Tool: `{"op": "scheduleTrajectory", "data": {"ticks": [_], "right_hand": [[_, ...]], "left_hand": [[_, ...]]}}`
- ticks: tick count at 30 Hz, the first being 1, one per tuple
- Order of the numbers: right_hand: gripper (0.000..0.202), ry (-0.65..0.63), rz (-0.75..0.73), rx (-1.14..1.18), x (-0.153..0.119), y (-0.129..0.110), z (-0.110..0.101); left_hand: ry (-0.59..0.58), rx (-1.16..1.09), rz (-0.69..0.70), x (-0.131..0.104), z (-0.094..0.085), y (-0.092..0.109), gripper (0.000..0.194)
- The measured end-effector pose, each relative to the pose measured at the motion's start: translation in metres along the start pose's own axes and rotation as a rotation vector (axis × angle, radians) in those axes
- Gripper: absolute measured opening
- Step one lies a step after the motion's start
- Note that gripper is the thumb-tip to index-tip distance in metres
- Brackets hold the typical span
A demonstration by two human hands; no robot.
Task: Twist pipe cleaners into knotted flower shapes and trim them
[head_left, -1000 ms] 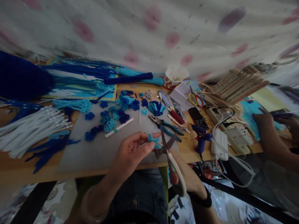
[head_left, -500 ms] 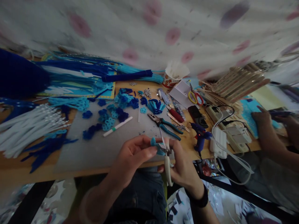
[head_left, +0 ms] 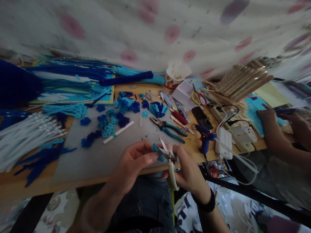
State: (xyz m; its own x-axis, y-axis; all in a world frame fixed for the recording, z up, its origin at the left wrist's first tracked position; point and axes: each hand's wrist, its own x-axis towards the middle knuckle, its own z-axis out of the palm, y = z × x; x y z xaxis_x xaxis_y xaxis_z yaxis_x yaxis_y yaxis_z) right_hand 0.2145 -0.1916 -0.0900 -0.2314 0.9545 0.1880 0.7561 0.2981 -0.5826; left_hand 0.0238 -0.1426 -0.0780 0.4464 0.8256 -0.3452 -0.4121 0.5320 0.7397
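Probably light and soft, the light-blue chenille-stem piece (head_left: 155, 147) seems best pinched by its edge, as the left hand (head_left: 133, 164) does, the right hand (head_left: 190, 168) gripping white-handled scissors (head_left: 172, 171).

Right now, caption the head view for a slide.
Left hand pinches a blue piece; right hand holds open scissors.

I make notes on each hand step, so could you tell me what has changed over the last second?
The right hand has closed around the handles of the scissors, which earlier hung in front of the forearm; the open blades have swung left, toward the light-blue piece. The left hand still pinches that piece. The pliers and glue gun stayed in place.
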Motion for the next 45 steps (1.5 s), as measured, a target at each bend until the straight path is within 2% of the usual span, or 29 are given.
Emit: {"op": "scheduleTrajectory", "data": {"ticks": [4,8,11,14,21,28,33,39,42,45], "right_hand": [[0.027,0.022,-0.010,-0.017,-0.001,0.002,0.002],[0.027,0.031,0.054,0.031,-0.003,0.007,0.006],[0.031,0.130,0.148,0.070,-0.004,0.016,0.009],[0.033,0.218,0.254,0.012,-0.002,0.031,0.008],[0.038,0.065,0.371,-0.193,-0.005,0.064,0.009],[0.029,0.005,0.358,-0.367,-0.008,0.078,0.020],[0.028,0.009,0.304,-0.342,-0.011,0.082,0.020],[0.031,0.031,0.259,-0.342,-0.015,0.084,0.018],[0.023,0.111,0.199,-0.301,-0.011,0.073,0.014],[0.016,0.230,0.105,-0.108,-0.002,0.044,0.013]], "left_hand": [[-0.002,0.006,-0.012,0.000,0.000,0.000,0.006],[-0.029,0.017,-0.015,0.000,-0.001,0.000,0.008],[0.030,0.049,0.019,0.004,-0.003,-0.005,0.009],[0.118,0.091,0.096,0.010,-0.008,-0.011,0.011],[0.249,0.144,0.194,0.018,-0.015,-0.017,0.010],[0.286,0.173,0.194,0.021,-0.018,-0.013,0.020],[0.275,0.171,0.178,0.023,-0.018,-0.015,0.025],[0.259,0.154,0.228,0.027,-0.020,-0.024,0.024],[0.258,0.115,0.248,0.029,-0.020,-0.027,0.024],[0.256,0.089,0.260,0.029,-0.019,-0.030,0.022]]}}
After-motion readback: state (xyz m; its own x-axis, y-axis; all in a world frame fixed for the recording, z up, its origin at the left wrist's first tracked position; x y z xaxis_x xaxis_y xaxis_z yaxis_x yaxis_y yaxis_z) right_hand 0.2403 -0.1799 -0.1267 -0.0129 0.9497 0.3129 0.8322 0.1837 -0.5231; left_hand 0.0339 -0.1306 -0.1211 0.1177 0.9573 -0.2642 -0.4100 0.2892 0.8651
